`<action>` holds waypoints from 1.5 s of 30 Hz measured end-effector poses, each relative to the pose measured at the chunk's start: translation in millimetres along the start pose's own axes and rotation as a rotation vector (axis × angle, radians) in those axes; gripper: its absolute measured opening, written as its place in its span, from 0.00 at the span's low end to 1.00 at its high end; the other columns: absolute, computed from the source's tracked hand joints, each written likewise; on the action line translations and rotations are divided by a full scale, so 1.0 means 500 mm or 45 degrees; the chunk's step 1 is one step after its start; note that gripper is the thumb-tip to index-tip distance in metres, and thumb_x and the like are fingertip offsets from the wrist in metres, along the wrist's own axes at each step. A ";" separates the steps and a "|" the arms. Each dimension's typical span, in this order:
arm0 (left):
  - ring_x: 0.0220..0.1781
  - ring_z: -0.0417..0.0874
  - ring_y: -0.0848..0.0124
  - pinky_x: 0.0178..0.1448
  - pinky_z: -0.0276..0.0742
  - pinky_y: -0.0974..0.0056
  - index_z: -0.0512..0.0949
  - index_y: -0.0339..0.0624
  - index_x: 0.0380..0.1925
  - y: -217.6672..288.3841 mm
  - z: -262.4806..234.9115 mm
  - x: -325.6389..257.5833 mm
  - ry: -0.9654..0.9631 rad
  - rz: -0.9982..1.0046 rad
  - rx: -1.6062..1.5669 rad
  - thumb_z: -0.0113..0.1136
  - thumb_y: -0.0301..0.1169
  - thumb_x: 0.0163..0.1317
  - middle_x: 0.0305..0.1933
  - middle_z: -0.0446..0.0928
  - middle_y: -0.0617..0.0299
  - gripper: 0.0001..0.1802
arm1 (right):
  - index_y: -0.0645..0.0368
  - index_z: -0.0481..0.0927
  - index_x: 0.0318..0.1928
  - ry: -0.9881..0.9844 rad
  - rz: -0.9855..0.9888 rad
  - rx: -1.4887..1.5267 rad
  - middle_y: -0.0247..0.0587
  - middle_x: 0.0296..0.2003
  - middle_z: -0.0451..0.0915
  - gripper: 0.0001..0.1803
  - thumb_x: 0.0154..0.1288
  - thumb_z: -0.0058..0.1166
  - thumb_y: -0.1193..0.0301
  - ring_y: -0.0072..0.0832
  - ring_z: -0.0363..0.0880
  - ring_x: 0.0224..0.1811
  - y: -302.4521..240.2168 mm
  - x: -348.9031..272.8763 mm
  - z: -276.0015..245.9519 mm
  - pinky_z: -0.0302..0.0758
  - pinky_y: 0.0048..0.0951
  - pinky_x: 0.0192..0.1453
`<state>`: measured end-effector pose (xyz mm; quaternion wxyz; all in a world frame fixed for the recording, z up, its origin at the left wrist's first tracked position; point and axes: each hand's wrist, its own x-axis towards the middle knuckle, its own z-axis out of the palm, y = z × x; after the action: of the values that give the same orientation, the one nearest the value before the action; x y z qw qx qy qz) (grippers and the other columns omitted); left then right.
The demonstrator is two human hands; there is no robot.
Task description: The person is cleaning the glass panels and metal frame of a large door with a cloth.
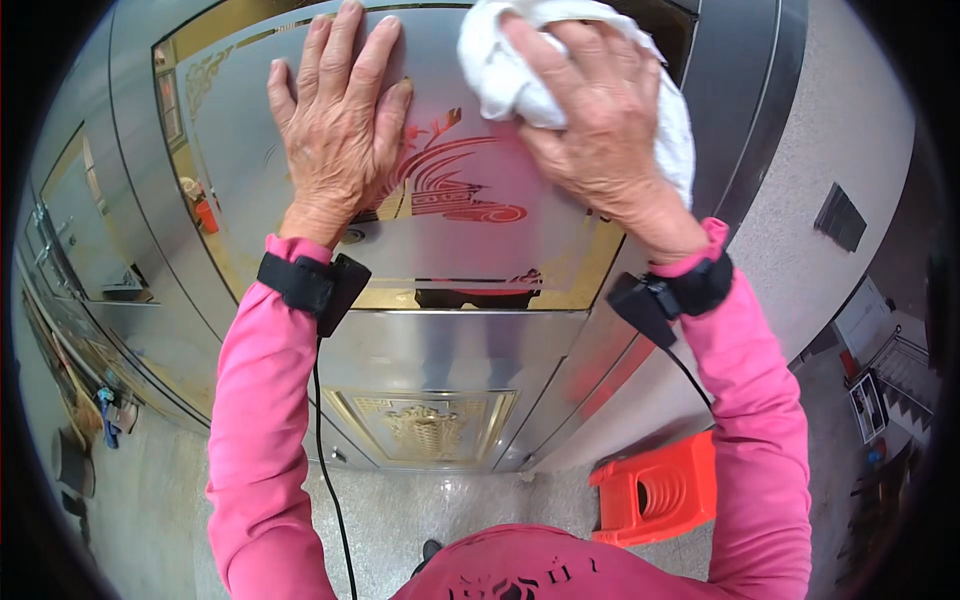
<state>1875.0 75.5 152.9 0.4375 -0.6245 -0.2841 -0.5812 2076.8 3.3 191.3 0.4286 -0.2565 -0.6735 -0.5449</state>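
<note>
Before me stands a metal door with a frosted glass panel (pixel 245 140), patterned with clear and gold-edged designs. My left hand (pixel 340 140) rests flat against the glass, fingers stretched upward, holding nothing. Up at the panel's right side, my right hand (pixel 605 125) presses a bunched white cloth (pixel 495 75) to the glass and metal frame. Part of the cloth is hidden under the palm and fingers. Both wrists carry black straps with small boxes, over pink sleeves.
A gold relief panel (pixel 425 430) decorates the lower door. An orange-red plastic stool (pixel 700 475) stands on the floor at right, by the pale wall (pixel 850 120). A broom (pixel 80 390) and dark bucket (pixel 72 465) are at far left. Cables hang from both wrist boxes.
</note>
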 end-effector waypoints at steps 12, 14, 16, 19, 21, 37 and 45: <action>0.70 0.57 0.64 0.67 0.44 0.42 0.63 0.57 0.61 -0.235 -0.102 -0.061 0.134 -0.192 -0.023 0.53 0.39 0.60 0.68 0.59 0.61 0.27 | 0.49 0.74 0.54 0.016 0.183 -0.110 0.37 0.47 0.71 0.34 0.38 0.59 0.70 0.40 0.65 0.53 -0.040 -0.022 0.021 0.58 0.46 0.53; 0.71 0.55 0.63 0.68 0.41 0.41 0.61 0.57 0.63 -0.259 -0.102 -0.090 0.002 -0.197 -0.025 0.50 0.41 0.61 0.69 0.57 0.61 0.28 | 0.52 0.73 0.54 0.081 0.372 -0.118 0.39 0.45 0.71 0.35 0.37 0.58 0.69 0.40 0.66 0.50 -0.078 -0.030 0.033 0.58 0.46 0.51; 0.72 0.53 0.63 0.68 0.40 0.41 0.60 0.57 0.63 -0.262 -0.096 -0.110 -0.008 -0.170 0.028 0.49 0.41 0.62 0.70 0.56 0.61 0.28 | 0.55 0.72 0.54 -0.006 0.477 -0.070 0.40 0.43 0.73 0.33 0.39 0.57 0.70 0.39 0.69 0.46 -0.151 -0.052 0.060 0.58 0.44 0.50; 0.73 0.50 0.63 0.69 0.37 0.42 0.58 0.58 0.65 -0.246 -0.075 -0.110 -0.006 -0.139 0.029 0.44 0.43 0.64 0.71 0.52 0.62 0.28 | 0.53 0.74 0.51 -0.227 0.435 0.082 0.36 0.41 0.75 0.29 0.41 0.55 0.72 0.36 0.72 0.43 -0.265 -0.085 0.092 0.57 0.43 0.49; 0.73 0.50 0.62 0.69 0.37 0.42 0.58 0.58 0.65 -0.252 -0.064 -0.111 0.028 -0.117 0.058 0.43 0.44 0.65 0.71 0.52 0.62 0.27 | 0.51 0.75 0.51 -0.235 0.312 0.229 0.31 0.39 0.76 0.26 0.46 0.54 0.69 0.33 0.73 0.42 -0.337 -0.108 0.142 0.58 0.47 0.52; 0.72 0.51 0.56 0.68 0.41 0.41 0.62 0.50 0.62 -0.246 -0.096 -0.102 -0.133 -0.200 0.118 0.49 0.41 0.57 0.70 0.53 0.52 0.31 | 0.66 0.71 0.53 0.036 0.333 0.141 0.54 0.49 0.74 0.27 0.49 0.57 0.75 0.49 0.70 0.55 -0.055 -0.093 0.044 0.61 0.43 0.63; 0.73 0.49 0.57 0.69 0.38 0.43 0.59 0.51 0.64 -0.242 -0.086 -0.117 -0.129 -0.226 0.170 0.45 0.45 0.60 0.71 0.50 0.53 0.31 | 0.59 0.60 0.64 0.373 0.761 0.016 0.46 0.61 0.64 0.33 0.57 0.54 0.79 0.39 0.61 0.65 0.062 -0.113 0.027 0.56 0.34 0.67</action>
<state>1740.3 101.9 119.4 0.4101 -0.5948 -0.3981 -0.5653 2126.2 31.5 158.1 0.6634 -0.3589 -0.5029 -0.4221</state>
